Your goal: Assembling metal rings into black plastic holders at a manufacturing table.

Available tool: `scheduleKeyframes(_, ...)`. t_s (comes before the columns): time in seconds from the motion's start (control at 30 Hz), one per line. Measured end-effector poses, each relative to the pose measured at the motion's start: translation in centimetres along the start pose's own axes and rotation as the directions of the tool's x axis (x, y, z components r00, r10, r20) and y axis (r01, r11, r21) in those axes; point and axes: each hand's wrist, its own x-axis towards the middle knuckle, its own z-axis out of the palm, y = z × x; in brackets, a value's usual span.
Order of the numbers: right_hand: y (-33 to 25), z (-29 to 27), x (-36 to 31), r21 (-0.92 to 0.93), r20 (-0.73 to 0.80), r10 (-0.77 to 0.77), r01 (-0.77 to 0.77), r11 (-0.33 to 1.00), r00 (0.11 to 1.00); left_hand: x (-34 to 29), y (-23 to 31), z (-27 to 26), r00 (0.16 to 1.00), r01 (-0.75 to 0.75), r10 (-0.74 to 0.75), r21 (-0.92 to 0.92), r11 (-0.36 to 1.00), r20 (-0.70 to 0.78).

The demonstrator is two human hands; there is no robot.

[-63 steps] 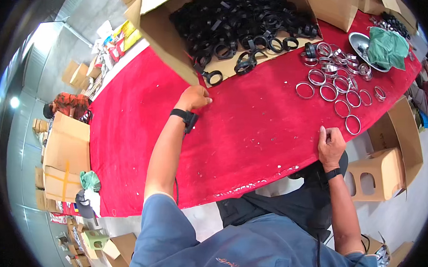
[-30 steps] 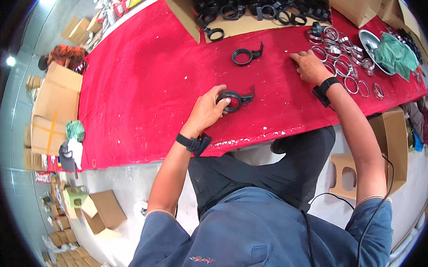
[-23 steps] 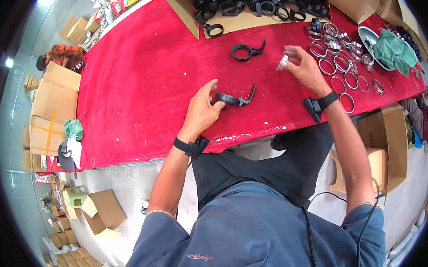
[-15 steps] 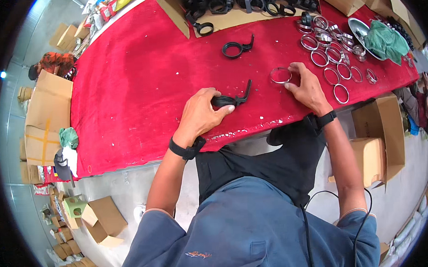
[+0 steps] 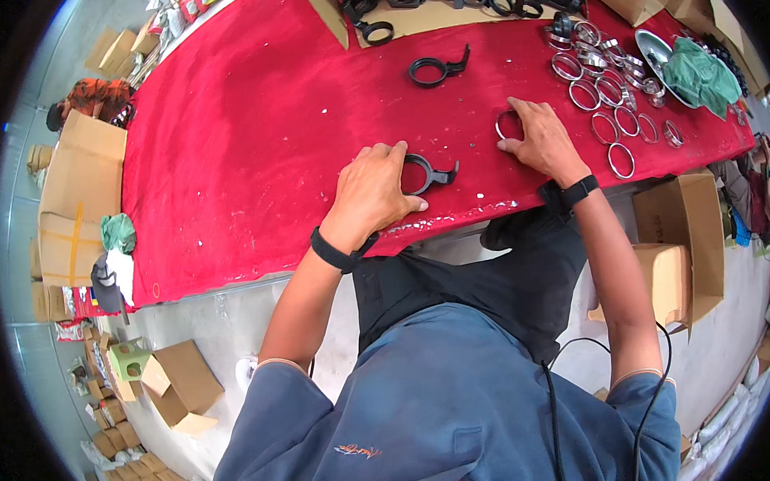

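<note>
Thumb and fingers of the left grip (image 5: 370,188) are bent about the left side of a black clamp (image 5: 438,177), back of the hand uppermost, thumb at its near side, forefinger reaching past its far side; the exact contact is hidden. The right grip (image 5: 542,139) makes a C facing left, parted just enough to take a silver ring (image 5: 498,125) between thumb and fingertips.

Beneath both stretches the red desk (image 5: 252,143), the two grips above its near part with a gap between them. At its far side lies a carton (image 5: 470,17) of black clamps. Both forearms (image 5: 306,300) rise from the lower edge, the left leaning right toward the wrist, the right leaning left, each wrist bearing a black strap (image 5: 343,253). A metal bowl (image 5: 649,47) sits far right, partly under a green bag (image 5: 703,76). A second clamp (image 5: 448,69) lies on the desk beyond the grips, its arm pointing right. Loose rings (image 5: 594,60) are scattered right of the right grip.
</note>
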Motion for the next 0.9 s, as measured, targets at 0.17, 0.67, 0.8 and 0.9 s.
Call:
scheduleKeyframes(0.17,0.0,0.4,-0.9,0.039,-0.027,0.001,0.000,0.999,1.000,-0.3,-0.8,1.0,0.999,0.042,-0.042,-0.011,0.999,-0.015)
scheduleKeyframes(0.67,-4.3,-3.2,-2.5,0.950,0.311,0.107,-0.310,-0.030,0.944,-0.3,-1.8,1.6,0.990,0.112,0.053,-0.950,0.291,0.133)
scheduleKeyframes(0.8,-6.1,-2.8,-3.3,0.935,0.266,-0.033,-0.266,-0.234,0.963,-0.2,-0.8,1.3,0.986,0.111,0.130,-0.992,-0.053,0.103)
scheduleKeyframes(0.9,-6.8,-2.5,-4.0,0.886,0.287,-0.059,-0.288,-0.364,0.956,-0.3,-0.2,0.7,0.985,0.115,0.154,-0.964,-0.241,0.079)
